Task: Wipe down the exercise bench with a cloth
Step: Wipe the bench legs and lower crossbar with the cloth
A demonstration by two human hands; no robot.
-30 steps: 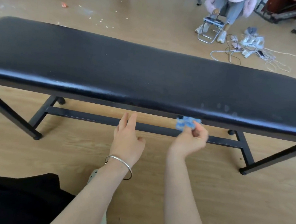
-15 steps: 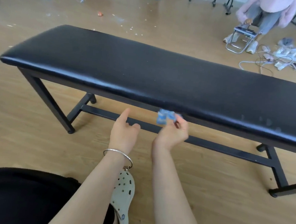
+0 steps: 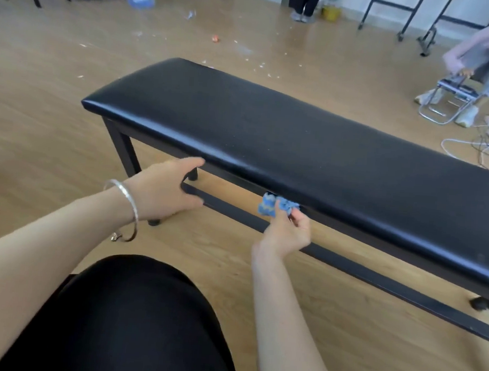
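Right hand (image 3: 287, 232): fingers curled, pinching a small crumpled blue-and-white cloth (image 3: 276, 206). The cloth sits against the underside of the front edge of the long black padded exercise bench (image 3: 298, 137), above the black metal lower crossbar (image 3: 347, 265). Left hand (image 3: 162, 188): fingers spread, holding nothing, by the bench's left end, with the index tip just beside the pad edge; can't tell if it touches. There's a silver bangle (image 3: 126, 206) on the left wrist. The bench stands on a wood floor (image 3: 38, 142).
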